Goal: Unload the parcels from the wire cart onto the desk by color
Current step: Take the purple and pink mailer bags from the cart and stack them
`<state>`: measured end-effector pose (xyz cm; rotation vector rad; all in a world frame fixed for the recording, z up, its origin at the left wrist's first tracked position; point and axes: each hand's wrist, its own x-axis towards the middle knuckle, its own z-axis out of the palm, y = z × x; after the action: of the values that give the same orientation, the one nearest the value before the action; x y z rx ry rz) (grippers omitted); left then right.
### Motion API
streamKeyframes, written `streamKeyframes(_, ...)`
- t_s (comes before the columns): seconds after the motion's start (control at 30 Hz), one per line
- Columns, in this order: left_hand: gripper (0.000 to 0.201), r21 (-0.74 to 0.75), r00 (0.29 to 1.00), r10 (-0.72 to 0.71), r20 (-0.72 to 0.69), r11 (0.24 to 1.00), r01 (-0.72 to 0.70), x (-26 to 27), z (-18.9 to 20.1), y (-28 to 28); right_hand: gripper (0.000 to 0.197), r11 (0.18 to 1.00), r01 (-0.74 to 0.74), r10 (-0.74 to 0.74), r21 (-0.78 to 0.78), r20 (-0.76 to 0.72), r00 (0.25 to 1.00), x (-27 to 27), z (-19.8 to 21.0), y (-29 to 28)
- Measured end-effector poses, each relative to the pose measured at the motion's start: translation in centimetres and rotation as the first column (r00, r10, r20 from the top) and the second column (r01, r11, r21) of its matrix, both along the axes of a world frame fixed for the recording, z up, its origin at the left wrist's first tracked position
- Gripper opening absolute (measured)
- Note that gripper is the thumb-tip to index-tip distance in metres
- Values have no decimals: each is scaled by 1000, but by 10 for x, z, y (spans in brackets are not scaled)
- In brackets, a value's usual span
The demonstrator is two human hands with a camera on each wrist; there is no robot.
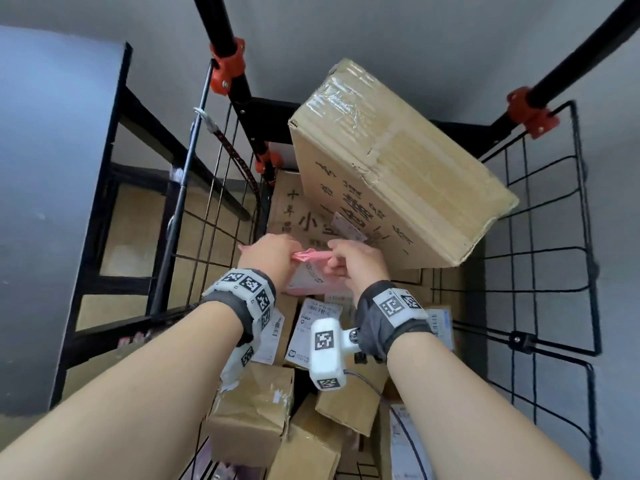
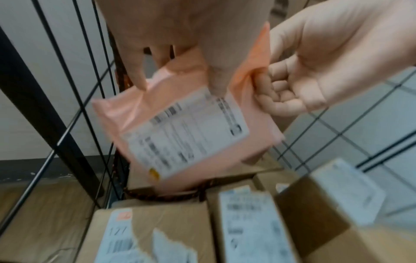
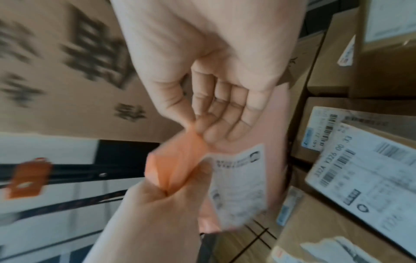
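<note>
Pink parcel held by its top edge, risk of a slip

Both hands pinch the top edge of a pink parcel [image 1: 313, 277], a soft poly mailer with a white shipping label [image 2: 186, 131]. The left hand [image 1: 268, 258] has fingers and thumb curled onto the left end of that crumpled edge, and the right hand [image 1: 356, 263] pinches the right end between thumb and fingers. The mailer hangs free inside the wire cart [image 1: 540, 237], above the brown cardboard boxes [image 1: 252, 414] packed below it.

My main worry is the grip: thin, slick film bunched between fingertips may slide out, dropping the mailer back among the boxes. A large tilted box [image 1: 391, 161] leans just behind the hands; brushing it on the way up could tip it onto the pile or the wrists. The mailer could also snag on the cart's wire side as it comes out. The bench is not in view, so its colour groups cannot be judged.
</note>
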<state>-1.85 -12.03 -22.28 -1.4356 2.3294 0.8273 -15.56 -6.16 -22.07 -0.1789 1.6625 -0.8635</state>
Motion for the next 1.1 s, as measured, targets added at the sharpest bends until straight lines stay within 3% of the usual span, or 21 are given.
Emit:
streamKeyframes(0.1,25,58,987,160,33,985,-162,1,40,2,26,995,-68,84,78,-224,971,-11,19,11)
streamKeyframes(0.17,29,109,956,290,-51,953,-283,5,65,3,36,986,-71,121,152,-354,927,-17,36,24)
streamKeyframes(0.27,25,207,878,440,-188,892,-402,11,100,6,52,985,4,43,171,-273,961,-18,72,45)
streamKeyframes(0.33,23,230,845,474,-247,876,-424,15,125,11,57,993,-55,71,105,-150,986,-12,100,51)
streamKeyframes(0.47,28,316,659,628,-413,778,-543,35,183,18,42,973,-221,209,-64,-153,966,11,159,43)
streamKeyframes(0.57,25,453,388,740,-549,654,-606,61,226,23,29,929,-342,325,-144,-127,937,36,200,35)
streamKeyframes(0.63,22,447,319,734,-600,638,-626,87,248,26,26,901,-389,363,-191,-158,919,57,222,29)
streamKeyframes(0.8,14,291,325,644,-693,662,-691,180,286,19,27,821,-524,415,-229,-392,821,127,273,7)
streamKeyframes(0.83,22,225,354,627,-694,656,-721,203,292,18,26,799,-560,414,-217,-476,775,144,283,2)
streamKeyframes(0.9,58,102,403,611,-681,625,-774,249,304,16,27,765,-620,391,-173,-639,662,182,301,-6)
streamKeyframes(0.97,88,44,401,588,-702,599,-800,296,316,17,29,740,-664,380,-105,-750,542,226,318,-13)
streamKeyframes(1.1,108,-80,472,516,-714,611,-788,390,328,16,26,662,-747,420,61,-855,303,330,337,-27)
